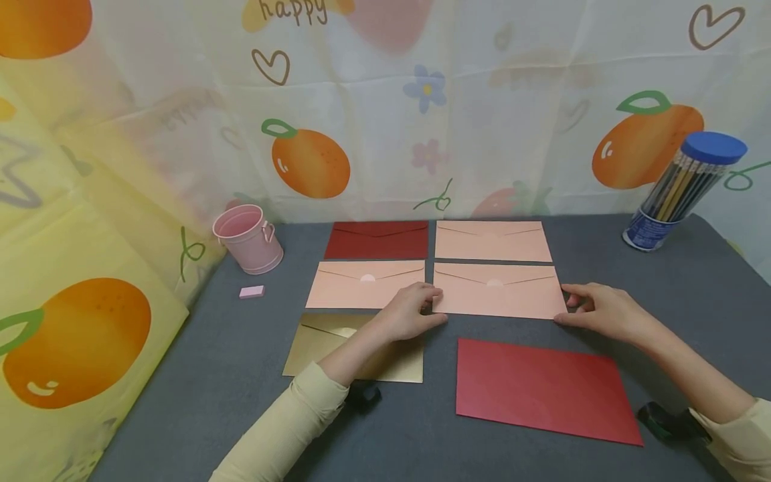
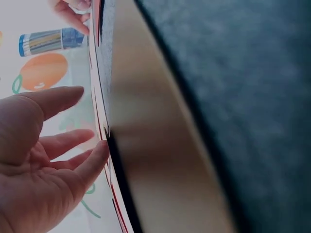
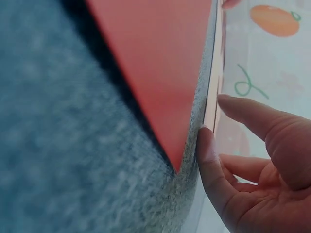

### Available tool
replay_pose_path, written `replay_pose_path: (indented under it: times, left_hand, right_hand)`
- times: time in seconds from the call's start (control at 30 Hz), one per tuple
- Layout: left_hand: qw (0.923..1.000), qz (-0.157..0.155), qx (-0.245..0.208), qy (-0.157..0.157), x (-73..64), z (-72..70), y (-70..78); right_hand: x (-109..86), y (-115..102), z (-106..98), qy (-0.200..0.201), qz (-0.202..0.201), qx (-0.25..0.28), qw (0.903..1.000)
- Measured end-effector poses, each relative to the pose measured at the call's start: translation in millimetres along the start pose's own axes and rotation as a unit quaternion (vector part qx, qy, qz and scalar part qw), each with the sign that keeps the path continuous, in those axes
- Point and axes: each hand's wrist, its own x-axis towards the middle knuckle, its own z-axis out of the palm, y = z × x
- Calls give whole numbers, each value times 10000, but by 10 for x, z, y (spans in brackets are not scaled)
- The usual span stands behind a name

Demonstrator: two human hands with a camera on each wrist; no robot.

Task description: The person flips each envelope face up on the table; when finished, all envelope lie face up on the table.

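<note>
Between my two hands a peach envelope (image 1: 494,294) lies flat, flap side up. My left hand (image 1: 409,311) reaches over the gold envelope (image 1: 319,345) to its left edge, fingers and thumb spread apart in the left wrist view. At its right edge, my right hand (image 1: 602,309) has the fingertips touching near the front corner. Behind it is another peach envelope (image 1: 490,241); to its left, a peach envelope with a pale round seal (image 1: 343,291). A dark red envelope (image 1: 376,239) lies at the back left. Nearest me, a red envelope (image 1: 542,388) lies slightly askew.
A small pink bucket (image 1: 249,244) stands at the back left, a pink eraser (image 1: 251,292) in front of it. A blue-lidded tub of pencils (image 1: 680,194) leans at the back right. A fruit-patterned cloth (image 1: 373,80) hangs behind the grey table (image 1: 199,402).
</note>
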Motion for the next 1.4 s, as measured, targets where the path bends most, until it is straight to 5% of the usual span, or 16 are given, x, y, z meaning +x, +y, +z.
replay_pose_path:
  times: [0.23, 0.5, 0.83, 1.07, 1.4]
  left_hand:
    - [9994, 65, -195, -266, -124, 8, 61]
    - [9941, 555, -164, -915, -331, 76, 227]
    - [9746, 1055, 683, -1853, -521, 189, 358]
    - [9635, 1265, 1272, -1989, -531, 244, 364]
    - [9604, 1218, 1513, -1998, -526, 263, 356]
  right_hand:
    - [-131, 2, -4, 274, -162, 51, 9995]
    - [-418, -36, 58, 616, -1104, 38, 9920]
    - [-773, -71, 192, -140, -1658, -533, 9846]
    - [-949, -3, 262, -421, -1837, -850, 9784]
    - [-1051, 138, 317, -659, -1809, -1074, 9754]
